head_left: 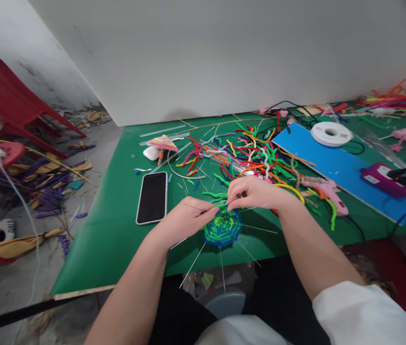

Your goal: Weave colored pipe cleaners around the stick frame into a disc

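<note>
Hands [190, 218] close together, pinching a blue-green disc [222, 230] (thin spokes [259, 229] radiating), phone [152, 197] nearby

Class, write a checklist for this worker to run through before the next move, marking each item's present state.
1. Left hand at the woven disc's far edge: ok.
2. Right hand at that edge too: ok.
3. Thin spokes projecting past the weave: ok.
4. Smartphone apart from the disc: ok.
5. Loose pipe cleaners sorted by colour: not ok, mixed together.
6. Pink glue gun cool: cannot tell.
</note>
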`<state>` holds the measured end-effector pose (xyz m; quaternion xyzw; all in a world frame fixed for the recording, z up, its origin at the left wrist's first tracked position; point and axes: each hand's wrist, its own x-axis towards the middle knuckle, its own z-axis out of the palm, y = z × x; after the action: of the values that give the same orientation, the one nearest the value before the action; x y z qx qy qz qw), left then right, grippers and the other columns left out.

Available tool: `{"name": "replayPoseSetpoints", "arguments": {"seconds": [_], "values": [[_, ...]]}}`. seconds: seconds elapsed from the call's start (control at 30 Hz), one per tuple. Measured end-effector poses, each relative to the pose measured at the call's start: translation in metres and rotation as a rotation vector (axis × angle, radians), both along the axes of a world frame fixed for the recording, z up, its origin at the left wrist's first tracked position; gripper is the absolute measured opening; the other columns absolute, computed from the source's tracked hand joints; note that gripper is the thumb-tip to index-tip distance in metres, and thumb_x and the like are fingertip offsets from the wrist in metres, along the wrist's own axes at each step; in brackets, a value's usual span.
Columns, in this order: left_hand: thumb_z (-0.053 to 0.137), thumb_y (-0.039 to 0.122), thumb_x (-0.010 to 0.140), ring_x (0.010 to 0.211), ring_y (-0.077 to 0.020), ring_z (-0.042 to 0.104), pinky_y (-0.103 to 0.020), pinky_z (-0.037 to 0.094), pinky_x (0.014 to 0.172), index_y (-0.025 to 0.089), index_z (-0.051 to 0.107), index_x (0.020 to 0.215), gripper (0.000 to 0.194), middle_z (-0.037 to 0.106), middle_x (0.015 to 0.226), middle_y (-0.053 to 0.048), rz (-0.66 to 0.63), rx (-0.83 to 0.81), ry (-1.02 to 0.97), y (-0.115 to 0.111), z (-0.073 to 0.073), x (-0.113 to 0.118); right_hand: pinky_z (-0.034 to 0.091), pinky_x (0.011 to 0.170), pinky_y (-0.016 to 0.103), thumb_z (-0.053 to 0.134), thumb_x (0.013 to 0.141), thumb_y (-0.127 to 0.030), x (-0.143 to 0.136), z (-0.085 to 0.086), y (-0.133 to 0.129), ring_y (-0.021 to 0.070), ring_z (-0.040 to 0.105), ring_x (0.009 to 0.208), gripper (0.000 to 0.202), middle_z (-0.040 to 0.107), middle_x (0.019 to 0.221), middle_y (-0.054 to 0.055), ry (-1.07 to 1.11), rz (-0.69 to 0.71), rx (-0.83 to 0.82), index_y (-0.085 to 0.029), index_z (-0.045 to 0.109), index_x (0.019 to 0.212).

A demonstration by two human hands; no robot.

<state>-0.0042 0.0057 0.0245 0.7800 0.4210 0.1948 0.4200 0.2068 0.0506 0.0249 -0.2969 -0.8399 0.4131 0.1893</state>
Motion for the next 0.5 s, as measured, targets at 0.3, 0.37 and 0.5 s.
{"name": "replayPoseSetpoints", "arguments": {"seconds": [0.3,0.37,0.5], "values": [[0.04,0.033,0.083,0.048,-0.008,0.019,-0.025,0.016,0.044,0.017,0.034,0.046,0.041,0.02,0.052,0.004,0.006,-0.016,-0.087,-0.0018,-0.0007,0.0019,0.04,0.058,0.021,0.059,0.075,-0.031,-0.0064,0.0065,-0.0068,0.0095,0.051,0.062,0.02,0.057,0.067,0.002,0.019,0.033,0.068,-0.015,0.065,0.066],[0.041,0.033,0.082,0.048,-0.008,0.019,-0.025,0.016,0.044,0.017,0.033,0.044,0.042,0.02,0.051,0.004,0.015,-0.014,-0.087,-0.0019,-0.0021,0.0025,0.039,0.057,0.021,0.058,0.075,-0.032,-0.0073,0.0047,-0.0069,0.0092,0.05,0.061,0.021,0.056,0.067,0.002,0.009,0.034,0.076,-0.015,0.064,0.065],[0.044,0.035,0.08,0.047,-0.0079,0.022,-0.024,0.018,0.043,0.016,0.049,0.047,0.039,0.029,0.048,0.004,0.03,-0.015,-0.053,0.001,-0.0035,0.0029,0.038,0.055,0.021,0.057,0.075,-0.032,-0.0069,0.0011,-0.0051,0.0086,0.049,0.059,0.021,0.053,0.066,0.001,-0.011,0.012,0.071,-0.014,0.063,0.065]]}}
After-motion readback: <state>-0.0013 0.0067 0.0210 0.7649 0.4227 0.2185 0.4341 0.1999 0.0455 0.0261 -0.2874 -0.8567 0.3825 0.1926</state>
